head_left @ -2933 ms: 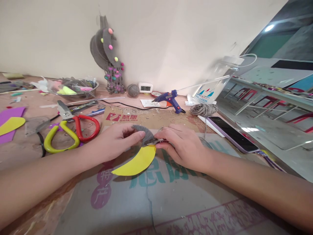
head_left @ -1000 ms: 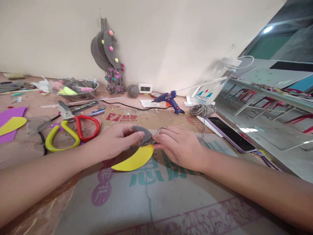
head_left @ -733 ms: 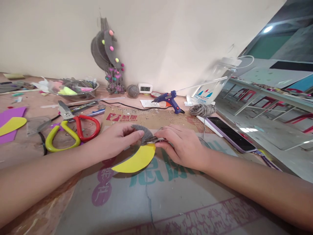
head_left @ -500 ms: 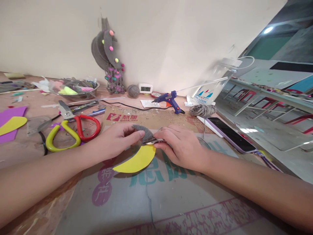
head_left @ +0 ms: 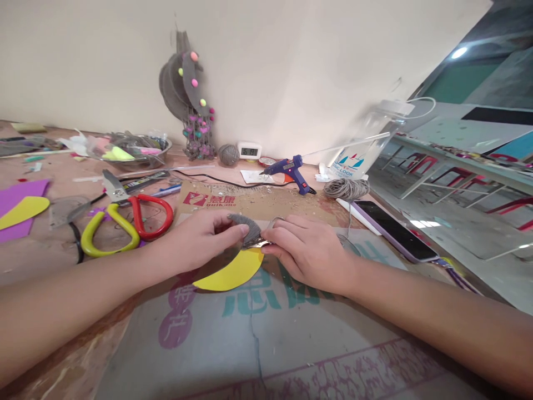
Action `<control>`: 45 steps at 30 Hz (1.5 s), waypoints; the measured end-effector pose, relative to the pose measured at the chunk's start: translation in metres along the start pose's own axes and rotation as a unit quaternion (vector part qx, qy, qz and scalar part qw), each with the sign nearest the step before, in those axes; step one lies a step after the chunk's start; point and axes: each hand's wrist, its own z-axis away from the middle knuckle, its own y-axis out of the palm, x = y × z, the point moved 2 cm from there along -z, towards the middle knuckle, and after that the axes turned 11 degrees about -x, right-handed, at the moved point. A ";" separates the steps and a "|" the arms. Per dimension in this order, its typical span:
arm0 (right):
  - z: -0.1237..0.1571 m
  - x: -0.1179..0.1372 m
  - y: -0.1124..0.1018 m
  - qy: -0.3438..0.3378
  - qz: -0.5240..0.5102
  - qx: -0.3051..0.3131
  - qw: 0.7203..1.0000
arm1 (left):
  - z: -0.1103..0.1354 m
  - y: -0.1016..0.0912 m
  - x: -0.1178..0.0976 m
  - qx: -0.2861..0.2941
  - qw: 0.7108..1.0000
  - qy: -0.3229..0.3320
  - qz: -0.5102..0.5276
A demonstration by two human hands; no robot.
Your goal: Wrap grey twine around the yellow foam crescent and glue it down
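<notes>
My left hand (head_left: 216, 236) is closed around a curved piece wrapped in grey yarn (head_left: 244, 224), with the thumb on top. At the right end of that piece, my right hand (head_left: 306, 250) has thumb and fingers pressed together near a shiny edge. Whether it grips the piece itself or the yarn is hidden behind the fingers. Just below both hands, a bare yellow crescent (head_left: 231, 272) curves down to the left. I cannot tell if the yellow crescent is joined to the wrapped piece or only touches it.
Scissors (head_left: 125, 216) with red and yellow handles lie left. A blue glue gun (head_left: 293, 173) stands behind the hands, near loose grey yarn (head_left: 346, 189) and a phone (head_left: 393, 230). A bowl of scraps (head_left: 133, 155) and a decorated grey crescent ornament (head_left: 185, 94) are at the back.
The view has shifted slightly. The wrapped piece has tilted a little between my hands, and the yellow crescent with it. Both hands keep their hold.
</notes>
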 end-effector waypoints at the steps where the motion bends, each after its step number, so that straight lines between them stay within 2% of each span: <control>1: 0.000 0.000 0.000 -0.002 0.001 0.000 1.000 | 0.000 0.000 0.000 0.002 1.000 0.003 0.001; 4: 0.000 0.000 -0.001 -0.001 -0.009 -0.014 1.000 | -0.001 0.001 0.002 0.011 1.000 0.009 0.005; 8: 0.001 -0.004 -0.003 0.058 -0.058 -0.077 0.994 | -0.003 0.001 0.005 0.010 1.000 0.017 0.010; 10: 0.002 -0.005 -0.004 0.074 -0.078 -0.089 0.990 | -0.004 0.001 0.005 0.008 1.000 0.013 0.015; 22: 0.001 -0.007 -0.005 0.022 -0.040 -0.066 0.997 | -0.004 0.000 0.004 0.003 1.000 0.017 0.012; 36: 0.002 -0.003 -0.002 0.015 -0.021 -0.023 0.999 | -0.004 0.001 0.005 0.008 1.000 0.021 -0.009; 45: 0.000 -0.003 -0.003 0.030 -0.042 -0.036 0.998 | -0.001 0.000 0.004 0.013 1.000 0.017 -0.005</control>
